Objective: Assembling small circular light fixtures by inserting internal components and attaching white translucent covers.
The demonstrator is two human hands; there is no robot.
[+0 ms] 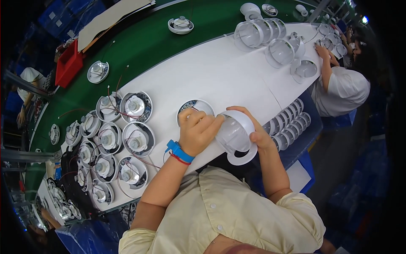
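Observation:
My right hand [259, 132] grips a clear plastic cup-shaped housing [233, 136] with a white ring rim, tilted in front of my chest. Its fingers reach over the top edge, and the thumb presses on the ring. My left hand [200, 130], with a blue strap [179, 152] round the wrist, is curled at the housing's left side. Those fingers are closed; whatever they may pinch is hidden. Just behind the left hand, a round white shell [206, 106] with a circuit board inside lies on the white table, partly covered by the fingers.
Several white shells [135, 104] with boards, grey cylinders and wires crowd the table's left. Clear housings [280, 51] stand at the far right. Stacked rings [292, 120] fill a blue bin beside me. A green conveyor [139, 46] runs behind, with a red tray [68, 63]. A co-worker [341, 89] sits right.

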